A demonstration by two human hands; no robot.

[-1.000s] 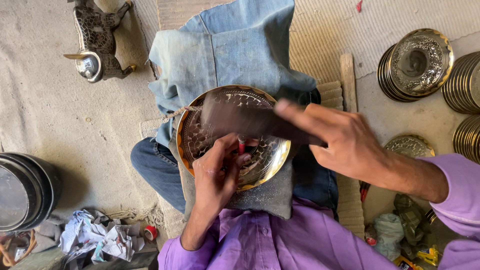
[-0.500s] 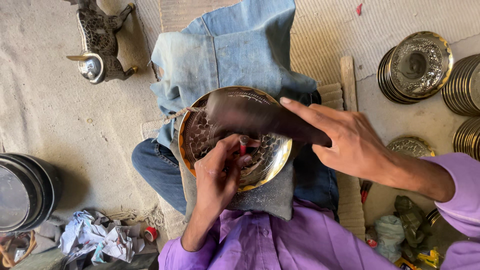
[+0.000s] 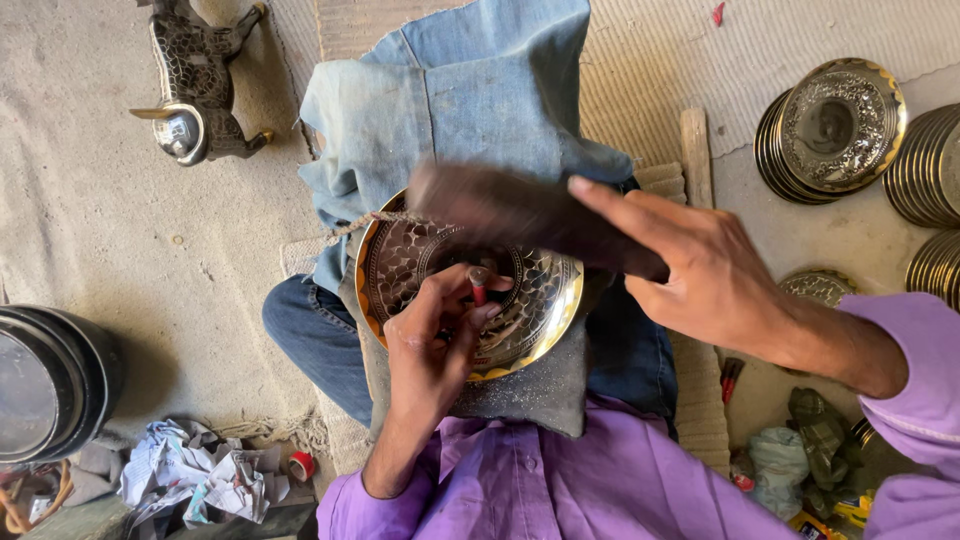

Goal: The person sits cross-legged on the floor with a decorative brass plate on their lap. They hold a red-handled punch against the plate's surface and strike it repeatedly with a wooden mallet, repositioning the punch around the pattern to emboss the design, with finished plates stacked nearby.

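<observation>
denim cloth (image 3: 470,90): draped over the lap, running far from the person.
brass plate (image 3: 545,310): lay on the lap pad at centre, engraved face up.
wooden mallet (image 3: 520,215): motion-blurred, just above the plate's far edge.
right hand (image 3: 715,275): fingers wrapped tight round the mallet's right end.
left hand (image 3: 430,345): fingers pinched together on the punch, resting on the plate.
punch (image 3: 479,285): small, red-tipped, upright on the plate centre.
stacked plates (image 3: 830,130): far right on the floor.

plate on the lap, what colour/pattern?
Brass-gold plate with an engraved floral lattice; head view, the only one, shows it.
</observation>
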